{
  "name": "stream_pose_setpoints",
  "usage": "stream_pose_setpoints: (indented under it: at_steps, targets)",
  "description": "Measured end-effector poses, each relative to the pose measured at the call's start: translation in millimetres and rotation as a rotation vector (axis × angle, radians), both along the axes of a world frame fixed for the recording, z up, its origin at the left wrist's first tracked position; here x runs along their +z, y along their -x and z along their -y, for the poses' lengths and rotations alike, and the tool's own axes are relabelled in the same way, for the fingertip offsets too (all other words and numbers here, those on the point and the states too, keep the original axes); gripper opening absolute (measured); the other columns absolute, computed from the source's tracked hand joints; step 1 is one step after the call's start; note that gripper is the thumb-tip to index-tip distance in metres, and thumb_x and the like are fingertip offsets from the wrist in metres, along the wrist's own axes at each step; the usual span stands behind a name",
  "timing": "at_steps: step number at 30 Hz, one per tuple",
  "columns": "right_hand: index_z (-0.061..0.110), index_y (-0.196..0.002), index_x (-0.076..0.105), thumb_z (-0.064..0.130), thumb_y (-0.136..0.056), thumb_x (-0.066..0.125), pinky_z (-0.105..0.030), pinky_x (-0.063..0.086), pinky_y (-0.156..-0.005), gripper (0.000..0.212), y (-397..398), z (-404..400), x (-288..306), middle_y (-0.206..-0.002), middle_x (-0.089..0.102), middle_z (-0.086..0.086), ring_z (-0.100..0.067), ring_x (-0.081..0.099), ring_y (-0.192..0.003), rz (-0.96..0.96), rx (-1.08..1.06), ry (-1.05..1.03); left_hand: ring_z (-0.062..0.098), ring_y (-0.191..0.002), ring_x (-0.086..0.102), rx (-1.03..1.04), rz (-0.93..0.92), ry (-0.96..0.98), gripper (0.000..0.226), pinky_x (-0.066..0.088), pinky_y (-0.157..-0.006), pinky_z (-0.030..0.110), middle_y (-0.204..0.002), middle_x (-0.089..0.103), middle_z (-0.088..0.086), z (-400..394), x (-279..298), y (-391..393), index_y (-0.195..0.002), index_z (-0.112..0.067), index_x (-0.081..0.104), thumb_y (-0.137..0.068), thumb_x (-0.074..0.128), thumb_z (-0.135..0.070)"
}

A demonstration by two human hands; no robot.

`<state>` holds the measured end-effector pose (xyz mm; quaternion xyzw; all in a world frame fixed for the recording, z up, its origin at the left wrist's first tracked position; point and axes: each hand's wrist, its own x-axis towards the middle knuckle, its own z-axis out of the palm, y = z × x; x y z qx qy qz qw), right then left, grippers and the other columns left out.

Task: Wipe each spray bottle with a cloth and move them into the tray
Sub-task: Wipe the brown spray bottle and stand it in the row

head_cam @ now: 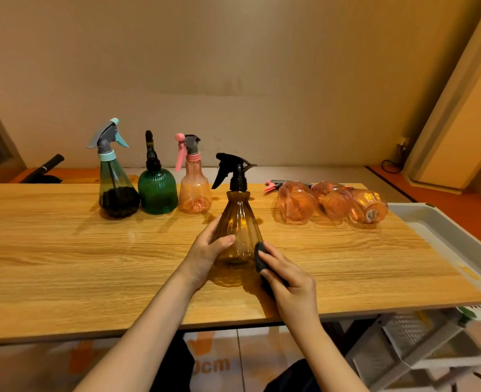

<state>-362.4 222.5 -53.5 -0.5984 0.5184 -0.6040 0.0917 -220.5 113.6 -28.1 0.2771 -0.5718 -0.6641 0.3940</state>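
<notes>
An amber spray bottle (238, 222) with a black trigger head stands upright at the middle of the wooden table (64, 250). My left hand (205, 254) grips its lower left side. My right hand (287, 274) holds a dark cloth (262, 260) pressed against the bottle's lower right side. Behind, in a row, stand a teal-capped dark bottle (115, 188), a green ribbed bottle (157, 189) and a pink bottle (194, 185). Three pink bottles (332, 202) lie on their sides at the right. A grey tray (443, 230) sits at the table's right edge.
A black object (45, 169) lies behind the table at the far left. White plastic baskets (409, 343) stand on the floor under the table's right end. A wall runs close behind the table.
</notes>
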Motion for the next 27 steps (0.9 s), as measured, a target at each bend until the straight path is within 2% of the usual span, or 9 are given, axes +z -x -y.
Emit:
stream_pose_setpoints:
  at_steps: [3,7,10,12,16,19,21,23,27]
  targets:
    - [0.029,-0.116,0.062,0.0,-0.078,0.065,-0.012,0.037,-0.098,0.049,3.4,-2.8,2.6,-0.119,0.055,0.031,0.002,0.051,-0.117,0.055,0.011,-0.058,0.019,-0.105,0.065,0.074,0.039,0.026,0.074,0.054,-0.079,0.029,-0.112,0.068,0.001,-9.0,3.0,-0.2,-0.129,-0.026,0.053,-0.059,0.072,-0.044]
    - [0.04,-0.104,0.061,-0.007,-0.08,0.065,-0.007,0.036,-0.095,0.052,3.4,-3.1,11.3,-0.115,0.056,0.024,0.013,0.048,-0.113,0.139,-0.015,-0.128,0.014,-0.122,0.053,0.251,0.145,0.06,0.103,0.05,-0.091,0.027,-0.136,0.054,0.0,-26.1,2.9,-2.9,-0.146,-0.022,0.036,-0.057,0.081,-0.048]
    - [0.041,-0.103,0.058,-0.006,-0.08,0.064,-0.006,0.036,-0.095,0.053,-1.9,-0.2,16.1,-0.113,0.057,0.022,0.014,0.048,-0.112,0.173,-0.038,-0.119,0.017,-0.122,0.051,0.346,0.194,0.046,0.091,0.049,-0.094,0.033,-0.137,0.05,0.001,-35.3,4.3,-5.5,-0.147,-0.026,0.031,-0.071,0.08,-0.039]
    - [0.038,-0.104,0.059,-0.006,-0.081,0.064,-0.005,0.036,-0.094,0.051,-6.8,1.6,19.4,-0.111,0.058,0.021,0.017,0.048,-0.11,0.217,-0.026,-0.115,0.02,-0.121,0.052,0.412,0.203,-0.005,0.09,0.049,-0.098,0.043,-0.136,0.051,0.0,-40.0,4.3,-6.0,-0.146,-0.031,0.03,-0.072,0.079,-0.045]
    - [0.036,-0.102,0.062,-0.004,-0.083,0.062,-0.011,0.039,-0.096,0.045,-13.0,7.9,24.7,-0.11,0.06,0.018,0.013,0.05,-0.11,0.344,-0.004,-0.128,0.024,-0.125,0.051,0.503,0.161,-0.206,0.127,0.046,-0.102,0.049,-0.142,0.048,0.001,-50.0,8.9,-5.0,-0.146,-0.036,0.026,-0.037,0.073,-0.08]
    - [0.037,-0.101,0.061,-0.004,-0.083,0.062,-0.012,0.04,-0.097,0.045,-19.2,11.6,26.7,-0.112,0.06,0.015,0.014,0.051,-0.109,0.345,0.013,-0.123,0.026,-0.134,0.041,0.542,0.122,-0.302,0.147,0.04,-0.107,0.051,-0.151,0.037,0.003,-54.3,13.2,-3.3,-0.149,-0.034,0.018,-0.022,0.066,-0.09]
    - [0.039,-0.102,0.059,-0.004,-0.084,0.062,-0.009,0.038,-0.096,0.047,-24.8,12.3,26.8,-0.114,0.058,0.015,0.013,0.05,-0.11,0.326,0.036,-0.136,0.027,-0.139,0.034,0.574,0.142,-0.31,0.137,0.034,-0.112,0.048,-0.155,0.029,0.005,-59.3,20.3,-0.6,-0.153,-0.025,0.008,-0.045,0.069,-0.084]
    - [0.041,-0.103,0.057,-0.002,-0.084,0.062,-0.01,0.038,-0.097,0.048,-27.7,12.5,24.8,-0.114,0.056,0.019,0.007,0.049,-0.115,0.319,0.06,-0.161,0.029,-0.142,0.027,0.642,0.237,-0.268,0.11,0.028,-0.114,0.041,-0.157,0.023,0.01,-62.7,23.6,1.9,-0.153,-0.011,0.003,-0.077,0.066,-0.06]
    - [0.042,-0.104,0.056,-0.002,-0.084,0.062,-0.015,0.038,-0.101,0.049,-26.8,11.8,23.1,-0.114,0.056,0.021,0.001,0.048,-0.118,0.327,0.099,-0.197,0.033,-0.142,0.026,0.661,0.543,-0.165,0.105,0.026,-0.112,0.043,-0.156,0.023,0.017,-58.6,22.0,-7.2,-0.15,-0.001,0.009,-0.081,0.056,-0.064]
